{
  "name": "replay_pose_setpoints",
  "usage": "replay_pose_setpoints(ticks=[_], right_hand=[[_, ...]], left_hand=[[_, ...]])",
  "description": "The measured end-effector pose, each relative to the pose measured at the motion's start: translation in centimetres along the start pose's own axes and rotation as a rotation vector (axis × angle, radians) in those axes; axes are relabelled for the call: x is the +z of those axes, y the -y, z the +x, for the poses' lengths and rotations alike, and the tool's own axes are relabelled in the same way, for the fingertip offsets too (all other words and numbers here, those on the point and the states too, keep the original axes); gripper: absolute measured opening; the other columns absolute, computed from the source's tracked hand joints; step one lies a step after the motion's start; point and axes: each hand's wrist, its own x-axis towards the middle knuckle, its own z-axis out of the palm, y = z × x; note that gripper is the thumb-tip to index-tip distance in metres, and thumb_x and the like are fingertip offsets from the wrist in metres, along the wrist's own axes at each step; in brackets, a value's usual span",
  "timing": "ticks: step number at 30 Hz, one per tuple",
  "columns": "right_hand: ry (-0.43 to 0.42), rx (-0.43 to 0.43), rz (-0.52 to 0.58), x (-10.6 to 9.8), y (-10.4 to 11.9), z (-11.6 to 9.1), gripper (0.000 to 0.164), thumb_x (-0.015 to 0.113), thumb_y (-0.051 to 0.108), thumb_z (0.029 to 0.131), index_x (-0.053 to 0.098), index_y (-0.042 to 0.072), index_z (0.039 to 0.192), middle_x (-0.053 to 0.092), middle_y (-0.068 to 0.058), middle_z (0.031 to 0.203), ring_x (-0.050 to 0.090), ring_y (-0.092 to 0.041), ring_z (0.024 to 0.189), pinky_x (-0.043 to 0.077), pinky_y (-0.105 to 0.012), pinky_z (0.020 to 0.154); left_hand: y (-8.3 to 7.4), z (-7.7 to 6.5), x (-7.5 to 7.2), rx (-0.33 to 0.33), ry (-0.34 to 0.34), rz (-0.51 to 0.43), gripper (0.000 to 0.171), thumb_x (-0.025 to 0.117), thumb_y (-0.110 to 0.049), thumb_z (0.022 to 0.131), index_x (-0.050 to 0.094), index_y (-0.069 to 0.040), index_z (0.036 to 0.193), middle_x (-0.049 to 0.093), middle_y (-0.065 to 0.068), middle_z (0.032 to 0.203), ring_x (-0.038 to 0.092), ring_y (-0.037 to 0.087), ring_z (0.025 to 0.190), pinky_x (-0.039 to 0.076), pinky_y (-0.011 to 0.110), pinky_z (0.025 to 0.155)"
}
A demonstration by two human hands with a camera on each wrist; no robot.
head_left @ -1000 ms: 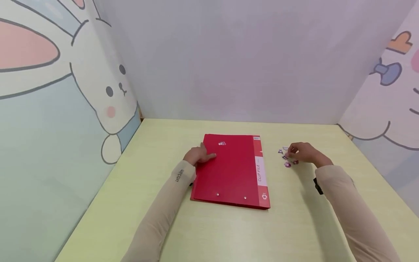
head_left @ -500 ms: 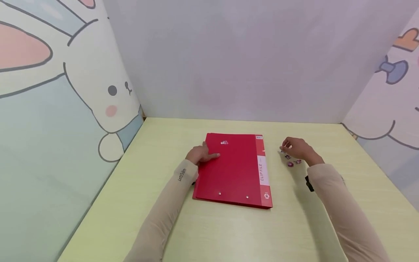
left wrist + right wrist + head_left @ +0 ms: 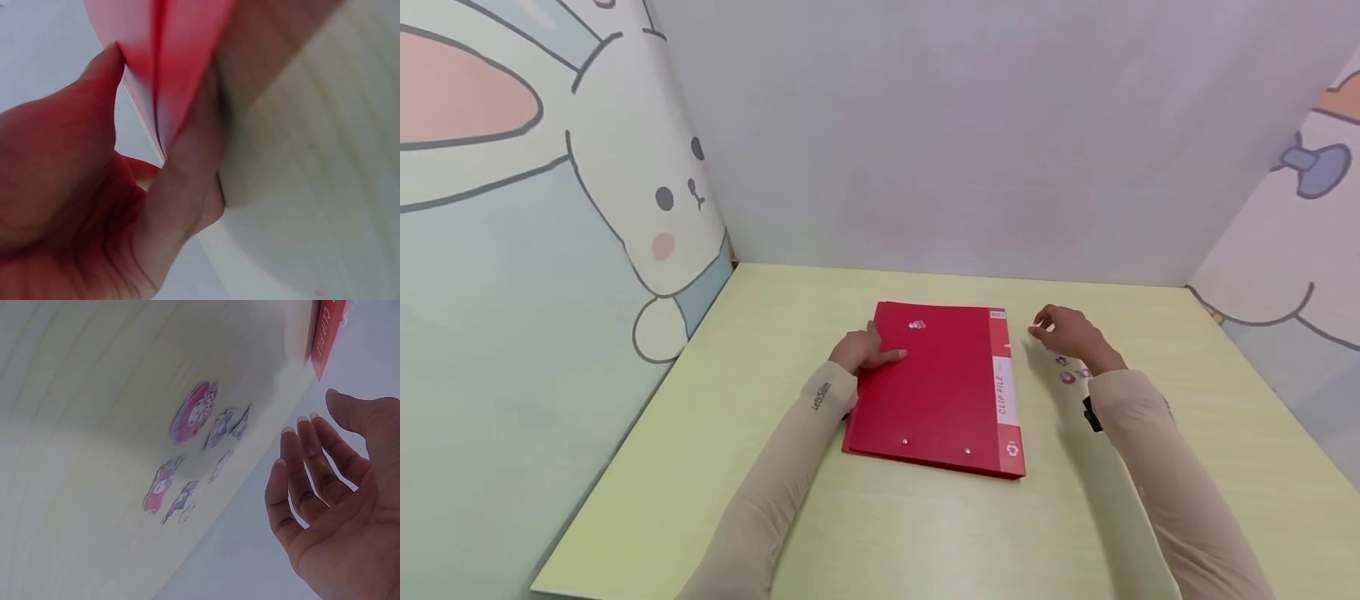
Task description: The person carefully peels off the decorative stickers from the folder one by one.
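Note:
A red clip file [image 3: 932,383] lies on the table, its spine to the right, with a small cartoon sticker [image 3: 917,325] near its top. My left hand [image 3: 863,348] grips the file's left edge. In the left wrist view its thumb [image 3: 103,69] touches the red cover while a finger runs underneath. Right of the file, my right hand [image 3: 1067,331] hovers above the table. Its fingers are loosely bent and the thumb stands apart in the right wrist view, where nothing shows between them. Several small cartoon stickers [image 3: 195,414] lie on the table near this hand, partly hidden in the head view.
The pale wooden table [image 3: 925,533] meets a plain wall [image 3: 955,150] at the back. Side panels carry cartoon drawings, including a rabbit [image 3: 647,183] on the left.
My right hand has moved left and slightly away from me, from the stickers toward the file, uncovering some of them. My left hand keeps its place on the file's edge.

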Motion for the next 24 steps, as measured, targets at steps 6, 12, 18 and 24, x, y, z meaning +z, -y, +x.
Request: replay_pose_setpoints(ticks=[6, 12, 18, 24], right_hand=[[-0.011, -0.006, 0.005, 0.0, 0.8, 0.2, 0.038, 0.055, 0.029, 0.100, 0.055, -0.003, 0.121, 0.061, -0.026, 0.119, 0.063, -0.033, 0.095, 0.052, -0.049, 0.081], [-0.031, -0.020, 0.002, 0.0, 2.2, 0.5, 0.040, 0.056, 0.026, 0.099, 0.055, -0.006, 0.123, 0.061, -0.028, 0.120, 0.061, -0.036, 0.098, 0.052, -0.050, 0.083], [-0.062, -0.078, 0.027, 0.2, 3.3, 1.3, 0.039, 0.058, 0.023, 0.097, 0.057, -0.008, 0.120, 0.062, -0.029, 0.116, 0.060, -0.041, 0.101, 0.051, -0.052, 0.086], [-0.050, -0.067, 0.041, 0.5, 4.4, 1.7, 0.036, 0.057, 0.022, 0.096, 0.057, -0.007, 0.118, 0.063, -0.027, 0.114, 0.060, -0.038, 0.099, 0.053, -0.047, 0.083]], left_hand=[[0.0, 0.2, 0.1, 0.009, 0.011, -0.033, 0.107, 0.072, -0.047, 0.087, 0.006, -0.008, 0.160, 0.056, 0.017, 0.120, 0.060, 0.023, 0.100, 0.057, 0.033, 0.087], [0.1, 0.2, 0.1, 0.016, 0.014, -0.031, 0.108, 0.073, -0.046, 0.086, 0.005, -0.008, 0.160, 0.056, 0.017, 0.120, 0.060, 0.023, 0.099, 0.057, 0.033, 0.087], [0.0, 0.0, 0.0, -0.011, 0.030, -0.063, 0.107, 0.073, -0.046, 0.087, 0.004, -0.010, 0.161, 0.055, 0.017, 0.122, 0.059, 0.024, 0.103, 0.057, 0.034, 0.088], [0.0, -0.1, 0.1, -0.009, 0.036, -0.045, 0.107, 0.071, -0.047, 0.088, 0.003, -0.010, 0.161, 0.054, 0.018, 0.124, 0.058, 0.025, 0.106, 0.056, 0.034, 0.090]])
